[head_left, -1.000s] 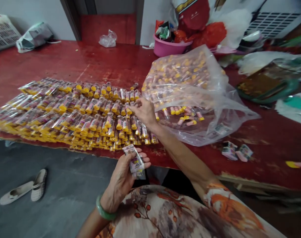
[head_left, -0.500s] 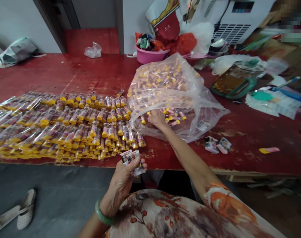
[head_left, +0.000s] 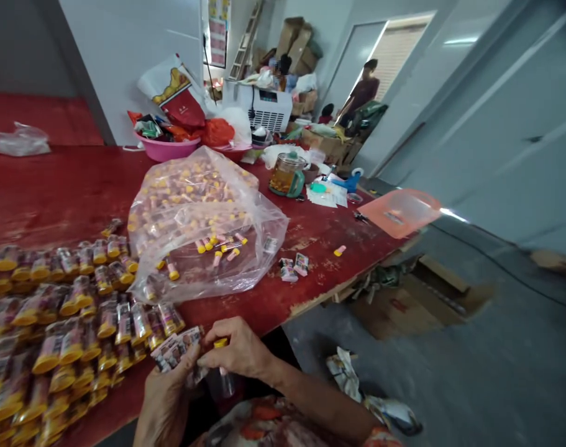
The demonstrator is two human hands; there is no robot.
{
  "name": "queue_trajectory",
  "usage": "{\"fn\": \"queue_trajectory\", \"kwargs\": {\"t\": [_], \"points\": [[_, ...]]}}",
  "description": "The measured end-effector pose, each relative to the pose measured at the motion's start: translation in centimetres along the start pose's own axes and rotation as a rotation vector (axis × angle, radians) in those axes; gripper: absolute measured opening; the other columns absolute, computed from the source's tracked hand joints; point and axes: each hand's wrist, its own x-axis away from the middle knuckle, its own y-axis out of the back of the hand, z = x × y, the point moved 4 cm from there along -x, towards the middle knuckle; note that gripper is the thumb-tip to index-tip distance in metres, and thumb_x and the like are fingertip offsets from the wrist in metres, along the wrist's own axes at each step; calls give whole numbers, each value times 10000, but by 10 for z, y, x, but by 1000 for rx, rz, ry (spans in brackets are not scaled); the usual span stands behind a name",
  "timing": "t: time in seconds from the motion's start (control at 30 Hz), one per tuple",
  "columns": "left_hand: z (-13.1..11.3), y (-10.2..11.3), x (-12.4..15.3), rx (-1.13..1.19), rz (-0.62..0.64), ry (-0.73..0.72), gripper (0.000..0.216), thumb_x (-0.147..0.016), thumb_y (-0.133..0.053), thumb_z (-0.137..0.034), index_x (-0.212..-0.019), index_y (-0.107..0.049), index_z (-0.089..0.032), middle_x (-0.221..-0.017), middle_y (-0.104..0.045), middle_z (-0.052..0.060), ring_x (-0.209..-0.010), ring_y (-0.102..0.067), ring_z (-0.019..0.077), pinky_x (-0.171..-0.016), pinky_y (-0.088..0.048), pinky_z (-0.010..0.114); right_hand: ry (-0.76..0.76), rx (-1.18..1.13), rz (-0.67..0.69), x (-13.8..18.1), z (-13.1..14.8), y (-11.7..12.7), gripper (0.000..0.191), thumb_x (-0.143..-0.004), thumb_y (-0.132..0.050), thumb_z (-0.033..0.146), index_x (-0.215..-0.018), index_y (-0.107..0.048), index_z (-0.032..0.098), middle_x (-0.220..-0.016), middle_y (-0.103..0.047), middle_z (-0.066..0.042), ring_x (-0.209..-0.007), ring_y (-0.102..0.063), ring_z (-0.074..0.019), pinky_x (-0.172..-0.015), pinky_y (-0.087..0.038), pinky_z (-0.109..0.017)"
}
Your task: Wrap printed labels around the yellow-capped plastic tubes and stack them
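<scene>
My left hand (head_left: 171,388) is closed around a small stack of printed cards (head_left: 174,349), which fan out above the thumb. Against it, my right hand (head_left: 240,351) pinches a small clear tube (head_left: 224,380) with a yellow cap; fingers partly hide it. Just beyond the hands lies a clear plastic bag (head_left: 259,267), its mouth towards me, full of pink tubes with yellow caps (head_left: 217,242). To the left, many wrapped tubes (head_left: 73,338) with yellow ends are stacked in rows. Two small bundles of cards (head_left: 289,270) sit right of the bag.
A single pink tube (head_left: 340,251) lies on the red table (head_left: 310,230). Farther back are a pink basin (head_left: 168,149) and a glass kettle (head_left: 287,175). An orange plastic sheet (head_left: 399,214) overhangs the right edge. A person (head_left: 364,93) stands by the far doorway.
My right hand has come out of the bag with a yellow-capped tube and met my left hand, which still holds the cards. The view has turned to the right.
</scene>
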Motion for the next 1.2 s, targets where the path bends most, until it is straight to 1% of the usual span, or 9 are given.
{"fn": "queue_trajectory", "kwargs": {"t": [0.1,0.27,0.33,0.47,0.63,0.77,0.9,1.07,1.2], "points": [[3,-4,0,6,18,18,352,-478,-869,-96,-776,-686,-132,-682,-721,21,-550,-665,165,-542,-566,242,60,41,-99,1,1,6,86,-557,-718,109,-626,-704,158,-600,-558,47,-492,-502,-75,-459,-350,-189],[0,-10,3,-34,24,34,347,-540,-833,-74,-864,-722,-134,-782,-749,50,-639,-698,190,-605,-582,262,239,173,-228,3,13,13,153,-611,-613,88,-644,-727,185,-606,-589,20,-607,-546,-109,-586,-404,-211],[-3,-11,8,-54,43,19,365,-552,-841,-113,-900,-730,-126,-830,-753,66,-673,-702,191,-624,-579,260,242,185,-212,6,16,14,124,-638,-601,124,-605,-705,185,-591,-578,17,-581,-532,-104,-559,-396,-209],[-4,-11,18,-51,142,-15,374,-561,-857,-197,-899,-732,-99,-853,-748,86,-692,-691,182,-656,-563,260,104,74,-79,9,16,15,94,-678,-624,215,-607,-670,174,-548,-538,33,-477,-488,-86,-462,-357,-202],[1,-5,19,3,73,-61,380,-533,-877,-228,-853,-723,-93,-787,-731,60,-641,-663,155,-647,-553,272,88,88,-44,15,15,24,196,-762,-659,331,-663,-654,162,-573,-547,28,-501,-488,-88,-477,-371,-210],[2,-4,20,61,50,-91,354,-543,-875,-230,-828,-712,-98,-746,-717,33,-592,-637,124,-601,-542,251,142,55,37,36,12,39,186,-840,-627,355,-809,-652,173,-750,-583,11,-477,-490,-63,-464,-388,-214],[3,-5,19,103,28,-86,353,-557,-870,-220,-846,-705,-104,-776,-725,34,-620,-652,128,-626,-551,253,255,53,86,59,12,47,113,-853,-625,272,-943,-642,207,-968,-581,-21,-586,-594,-84,-546,-484,-232],[6,-8,20,116,24,-64,354,-557,-870,-236,-834,-692,-105,-744,-709,22,-583,-637,122,-583,-549,249,469,286,-84,74,21,42,110,-841,-631,213,-950,-650,219,-955,-621,-44,-885,-620,-176,-779,-509,-310],[6,-8,22,114,13,-75,341,-552,-874,-252,-794,-682,-108,-675,-671,-3,-514,-593,95,-525,-526,227,576,375,-136,77,26,34,137,-830,-637,172,-961,-647,212,-927,-627,-40,-883,-609,-171,-784,-487,-305]]}}
